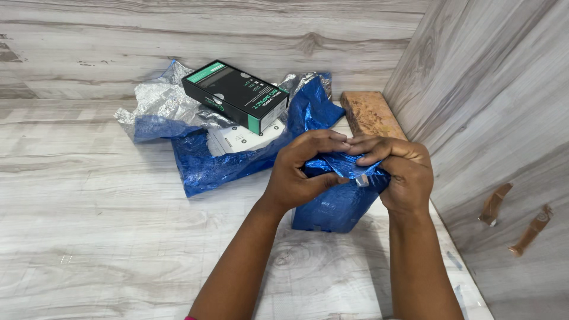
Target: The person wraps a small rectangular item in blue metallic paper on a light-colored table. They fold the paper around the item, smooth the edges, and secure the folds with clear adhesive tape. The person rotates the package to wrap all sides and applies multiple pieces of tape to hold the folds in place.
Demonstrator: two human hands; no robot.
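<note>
Where grey wood-grain table [106, 237] meets matching walls [498, 118], hands grip foil.

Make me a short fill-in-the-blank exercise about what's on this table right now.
1. Both hands grip a small parcel wrapped in shiny ____ paper.
2. The black box with a green end lies on a crumpled ____ of wrapping.
3. A brown block sits against the ____ wall.

Missing words: blue; sheet; right

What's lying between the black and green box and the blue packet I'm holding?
In the head view, a white card on crumpled blue foil wrap lies between the black and green box and the blue packet.
</note>
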